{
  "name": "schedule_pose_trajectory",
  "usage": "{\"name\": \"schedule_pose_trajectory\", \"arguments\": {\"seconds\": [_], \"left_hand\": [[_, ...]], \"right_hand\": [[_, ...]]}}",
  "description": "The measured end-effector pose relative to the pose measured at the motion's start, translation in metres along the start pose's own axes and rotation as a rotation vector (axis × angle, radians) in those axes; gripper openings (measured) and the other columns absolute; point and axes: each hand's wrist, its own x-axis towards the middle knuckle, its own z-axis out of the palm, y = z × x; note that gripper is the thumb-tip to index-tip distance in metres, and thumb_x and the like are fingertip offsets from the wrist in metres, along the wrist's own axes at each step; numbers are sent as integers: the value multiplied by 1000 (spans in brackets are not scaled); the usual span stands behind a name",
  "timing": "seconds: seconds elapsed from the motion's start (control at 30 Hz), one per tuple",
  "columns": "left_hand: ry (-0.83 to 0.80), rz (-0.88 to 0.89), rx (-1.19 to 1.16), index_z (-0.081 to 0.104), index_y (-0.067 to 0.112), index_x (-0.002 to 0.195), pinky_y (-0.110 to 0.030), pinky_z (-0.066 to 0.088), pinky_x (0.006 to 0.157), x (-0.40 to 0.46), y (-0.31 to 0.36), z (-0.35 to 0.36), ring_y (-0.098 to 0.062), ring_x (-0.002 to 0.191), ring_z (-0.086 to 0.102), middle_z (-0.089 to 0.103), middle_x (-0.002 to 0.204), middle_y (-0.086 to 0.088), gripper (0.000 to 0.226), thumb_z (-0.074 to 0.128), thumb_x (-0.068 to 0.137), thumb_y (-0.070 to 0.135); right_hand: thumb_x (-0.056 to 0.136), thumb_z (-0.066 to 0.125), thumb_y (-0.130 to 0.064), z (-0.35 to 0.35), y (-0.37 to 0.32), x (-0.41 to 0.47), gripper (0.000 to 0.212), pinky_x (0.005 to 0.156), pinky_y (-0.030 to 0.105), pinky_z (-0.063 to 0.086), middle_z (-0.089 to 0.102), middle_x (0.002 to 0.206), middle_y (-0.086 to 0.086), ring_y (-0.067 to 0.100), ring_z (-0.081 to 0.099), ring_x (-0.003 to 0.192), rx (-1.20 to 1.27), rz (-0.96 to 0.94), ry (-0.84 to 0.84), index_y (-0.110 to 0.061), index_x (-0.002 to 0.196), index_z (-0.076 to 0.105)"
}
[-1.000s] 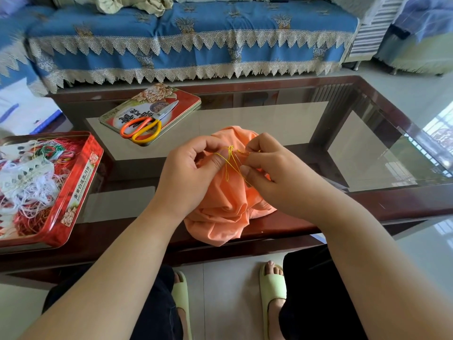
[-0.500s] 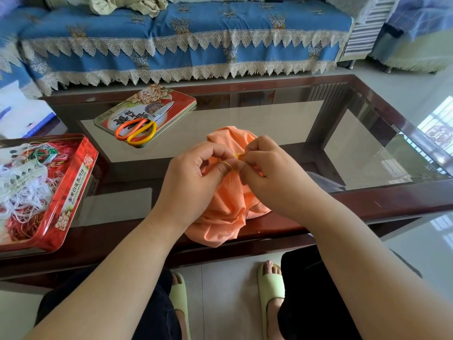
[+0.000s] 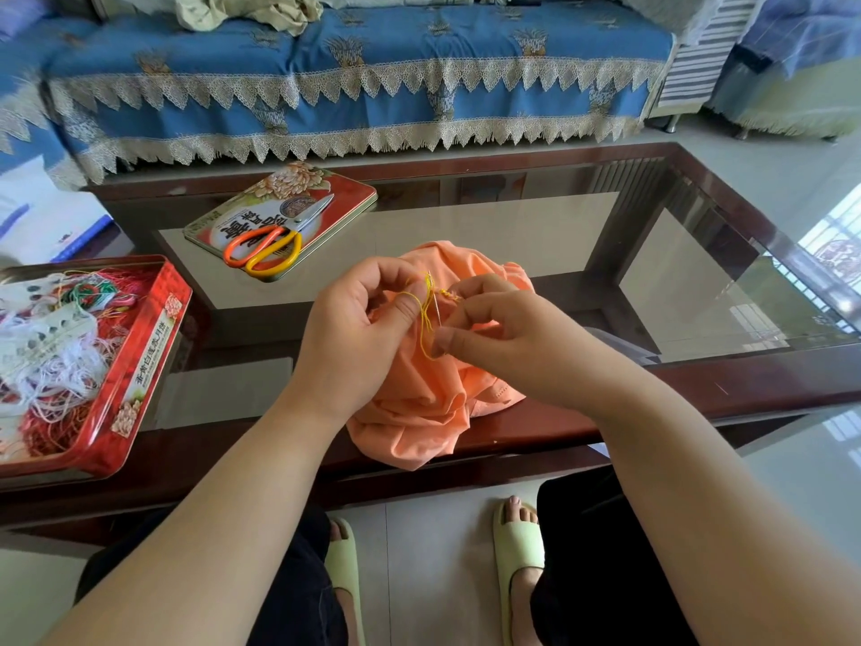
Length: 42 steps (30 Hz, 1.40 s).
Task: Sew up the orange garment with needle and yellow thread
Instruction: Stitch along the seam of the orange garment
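Garment (image 3: 419,412) bunched on table (image 3: 699,389) near edge, draped over it. Left hand (image 3: 358,333) curled, pinching fabric and thread (image 3: 423,314). Right hand (image 3: 503,333) pinching needle (image 3: 438,307), thread looped between both. Scissors (image 3: 270,244) on lid (image 3: 345,193) beyond garment; tin (image 3: 140,366) of threads far left.

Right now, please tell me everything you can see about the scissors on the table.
The scissors lie flat on the red tin lid, which lies at the far left of the glass table. They look closed. One handle loop is orange, the other yellow, seemingly plastic; the short blades look like bare metal and point away to the right, toward the sofa. The handles face the person. Only the lid touches them; both hands are away from them, busy at the orange garment.
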Motion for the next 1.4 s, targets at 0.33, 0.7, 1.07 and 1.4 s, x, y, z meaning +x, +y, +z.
{"name": "schedule_pose_trajectory", "arguments": {"seconds": [0.33, 0.7, 1.07, 1.4], "left_hand": [[-76, 32, 31, 59, 37, 89, -1, 42, 69, -3, 4, 0, 13, 86, 58, 63, 89, 22, 8, 62, 91, 30], [-192, 58, 2, 64, 36, 92, -8, 46, 76, -6, 4, 5, -2, 92, 62, 67, 92, 12, 9, 60, 84, 40], [-333, 18, -259, 61, 18, 89, -11, 45, 69, -10, 5, 8, -1, 75, 62, 65, 74, 14, 5, 58, 88, 22], [-400, -58, -278, 55, 26, 85, -16, 42, 68, -10, 4, 9, -13, 73, 50, 51, 75, -3, 14, 45, 94, 29]], "right_hand": [[92, 52, -42, -5, 4, 4, 36, 63, 33, 60, 72, 83, 4, 16, 70, 65, 220, 83, 199, -12, 84, 70], [90, 64, -34, -3, 8, 12, 25, 42, 17, 34, 54, 60, 1, 4, 40, 46, 372, 203, 231, -16, 74, 71], [103, 42, -26, -10, 9, 20, 27, 32, 14, 26, 66, 69, 2, 6, 40, 38, 1100, 215, 329, -14, 80, 49], [106, 29, -28, -21, 19, 27, 32, 49, 23, 54, 69, 71, 6, 16, 65, 55, 1356, 67, 324, -14, 81, 43]]}}
